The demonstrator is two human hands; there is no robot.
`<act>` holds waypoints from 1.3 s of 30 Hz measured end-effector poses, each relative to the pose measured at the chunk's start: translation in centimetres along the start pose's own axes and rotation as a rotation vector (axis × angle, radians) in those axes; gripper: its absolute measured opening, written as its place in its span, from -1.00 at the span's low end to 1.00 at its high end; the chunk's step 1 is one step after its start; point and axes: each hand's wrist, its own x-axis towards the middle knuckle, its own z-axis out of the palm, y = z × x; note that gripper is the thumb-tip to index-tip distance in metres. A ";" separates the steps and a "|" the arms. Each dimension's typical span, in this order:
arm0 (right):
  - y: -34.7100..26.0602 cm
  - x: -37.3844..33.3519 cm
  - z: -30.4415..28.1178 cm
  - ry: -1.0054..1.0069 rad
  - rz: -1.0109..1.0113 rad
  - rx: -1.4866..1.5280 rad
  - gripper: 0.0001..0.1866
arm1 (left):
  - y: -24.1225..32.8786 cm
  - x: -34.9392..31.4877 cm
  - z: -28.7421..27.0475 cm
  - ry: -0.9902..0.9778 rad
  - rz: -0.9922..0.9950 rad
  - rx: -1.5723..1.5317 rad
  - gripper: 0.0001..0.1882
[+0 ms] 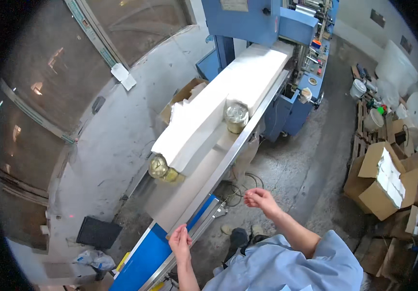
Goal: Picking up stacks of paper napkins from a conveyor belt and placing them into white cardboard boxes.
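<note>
Here, two jar-like containers, contents unclear, sit beside the white stack at twelve o'clock; at four, an open carton contains white material. Apart, the left hand is beside the blue belt at seven, the right hand near five; their grip I cannot tell.

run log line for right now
left hand: apparently empty, near blue panel; right hand: apparently empty; white stacks: on long bed; jar-like containers: at stack ends
</note>
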 end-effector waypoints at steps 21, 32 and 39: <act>-6.6 21.7 30.5 -0.748 -1.261 -1.838 -0.20 | 3.8 6.3 -8.1 0.339 0.062 -0.155 -0.76; -4.9 18.1 26.2 -0.971 -1.314 -1.648 -0.56 | 11.7 25.5 1.7 0.078 -0.059 0.123 -0.44; -4.6 17.5 25.1 -0.896 -1.340 -1.637 -0.65 | 15.4 29.0 9.6 -0.027 0.048 0.585 -0.41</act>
